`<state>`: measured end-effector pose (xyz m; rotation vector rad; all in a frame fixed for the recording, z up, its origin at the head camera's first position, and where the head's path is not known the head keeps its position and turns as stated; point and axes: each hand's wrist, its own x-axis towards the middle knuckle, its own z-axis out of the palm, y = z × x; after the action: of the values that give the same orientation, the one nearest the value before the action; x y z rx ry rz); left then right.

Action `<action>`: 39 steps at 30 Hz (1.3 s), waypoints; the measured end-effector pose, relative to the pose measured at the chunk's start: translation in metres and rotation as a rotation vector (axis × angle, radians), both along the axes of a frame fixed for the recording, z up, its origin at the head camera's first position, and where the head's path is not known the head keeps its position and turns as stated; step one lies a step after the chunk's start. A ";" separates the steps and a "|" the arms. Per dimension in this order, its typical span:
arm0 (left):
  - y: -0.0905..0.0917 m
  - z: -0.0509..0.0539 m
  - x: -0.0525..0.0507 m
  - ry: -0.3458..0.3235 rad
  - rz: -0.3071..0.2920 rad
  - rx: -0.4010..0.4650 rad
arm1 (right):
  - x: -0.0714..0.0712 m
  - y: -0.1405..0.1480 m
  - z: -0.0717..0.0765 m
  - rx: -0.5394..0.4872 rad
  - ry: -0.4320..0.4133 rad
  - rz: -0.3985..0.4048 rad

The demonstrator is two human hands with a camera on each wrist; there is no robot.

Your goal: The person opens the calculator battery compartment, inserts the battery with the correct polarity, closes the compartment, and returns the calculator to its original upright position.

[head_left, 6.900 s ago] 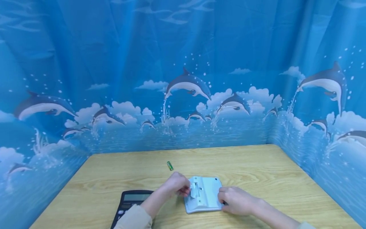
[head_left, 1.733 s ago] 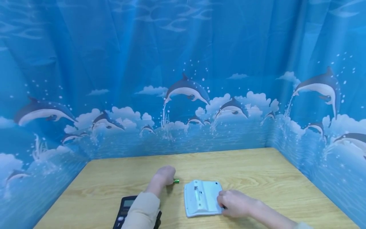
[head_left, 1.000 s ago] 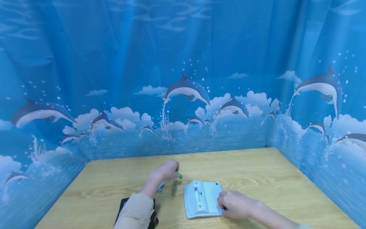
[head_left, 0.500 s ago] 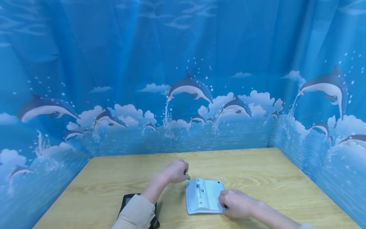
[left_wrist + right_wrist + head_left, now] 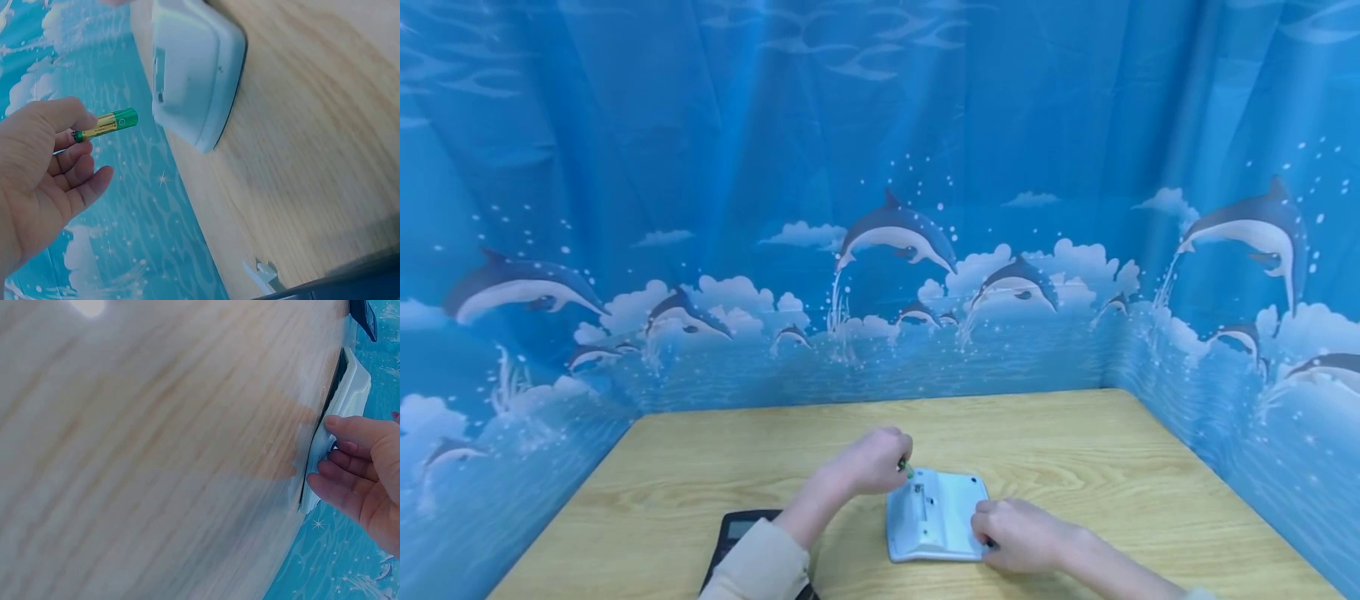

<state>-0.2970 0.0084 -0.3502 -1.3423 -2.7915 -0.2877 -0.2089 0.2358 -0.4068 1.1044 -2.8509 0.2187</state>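
My left hand (image 5: 876,462) pinches a green and gold battery (image 5: 112,124) between thumb and fingers, above the far left corner of a white calculator (image 5: 955,508). The calculator lies face down, its narrow battery slot uncovered on the raised part of its back. My right hand (image 5: 1018,533) grips the calculator's right edge, thumb on its near side in the right wrist view. The small pale battery cover (image 5: 265,275) lies on the table in the left wrist view; my left forearm hides it in the head view.
A black calculator (image 5: 724,542) lies at the front left, partly under my left sleeve (image 5: 763,562). The wooden table (image 5: 1060,442) ends at a blue dolphin-print curtain (image 5: 880,358) at the back and sides.
Earlier my left hand was at the battery cover; the cover then came off onto the table. My left hand picked up the battery and carried it right to the white calculator. My right hand stayed.
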 end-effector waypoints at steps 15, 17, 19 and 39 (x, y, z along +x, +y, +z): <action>0.010 -0.015 0.021 0.185 -0.068 -0.159 | -0.002 0.002 -0.003 -0.007 0.043 0.028; 0.011 -0.018 0.023 0.245 -0.092 -0.172 | -0.002 0.002 -0.002 -0.008 0.031 0.029; 0.012 -0.021 0.026 0.294 -0.110 -0.188 | -0.002 0.002 -0.001 -0.009 0.024 0.031; 0.011 -0.043 0.037 0.176 -0.098 0.024 | 0.001 0.001 0.002 0.007 -0.032 -0.015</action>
<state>-0.2597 0.0195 -0.3929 -1.4261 -2.5768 -0.1940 -0.2083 0.2372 -0.4048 1.0901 -2.8895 0.2276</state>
